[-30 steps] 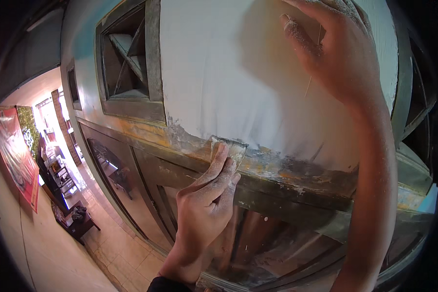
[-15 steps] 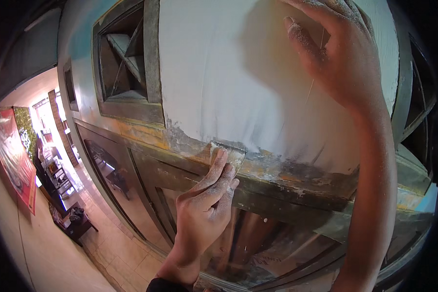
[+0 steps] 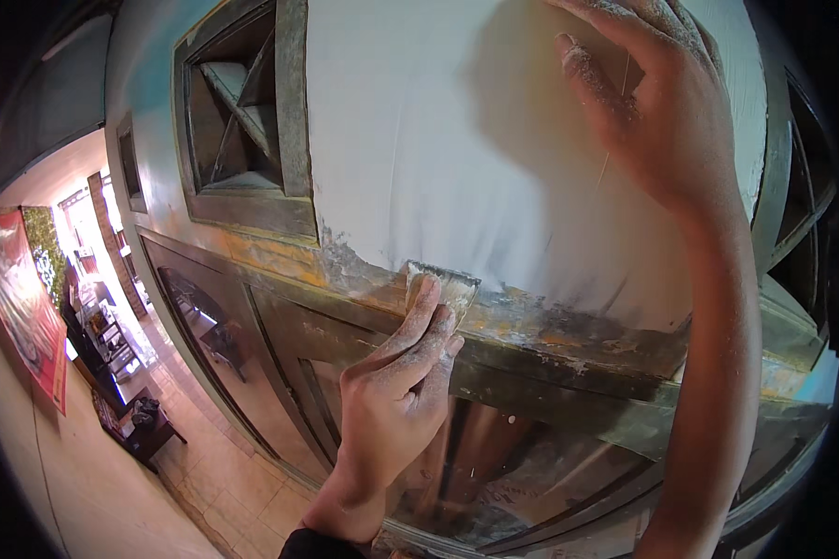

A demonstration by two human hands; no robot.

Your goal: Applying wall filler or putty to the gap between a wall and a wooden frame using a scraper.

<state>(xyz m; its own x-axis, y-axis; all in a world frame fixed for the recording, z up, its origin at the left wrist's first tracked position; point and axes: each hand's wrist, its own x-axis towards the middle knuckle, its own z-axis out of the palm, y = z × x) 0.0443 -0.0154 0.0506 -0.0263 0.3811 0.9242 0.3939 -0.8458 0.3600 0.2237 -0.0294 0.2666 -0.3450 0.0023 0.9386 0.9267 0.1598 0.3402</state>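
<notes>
My left hand (image 3: 396, 396), dusted with white powder, pinches a small flat scraper (image 3: 445, 291) between thumb and fingers. The scraper is pale, with a dark upper edge. That edge lies against the bottom of a white plastered wall panel (image 3: 391, 140), just above a worn wooden ledge (image 3: 578, 349). My right hand (image 3: 662, 112) is raised at the upper right over the same panel, also powdery. Its thumb stands apart from the fingers, whose tips run towards the top edge of the picture. It shows nothing held.
A framed vent opening (image 3: 238, 102) with crossed slats sits left of the panel; another slatted opening (image 3: 802, 214) is at the far right. Glazed dark wood (image 3: 503, 466) lies below the ledge. A tiled passage (image 3: 214, 475) stretches away at left, with a small table (image 3: 144, 433) and a red banner (image 3: 28, 298).
My left hand and the scraper sit slightly further right along the panel's lower edge. The raised right hand keeps its pose, and the whole view has shifted a little.
</notes>
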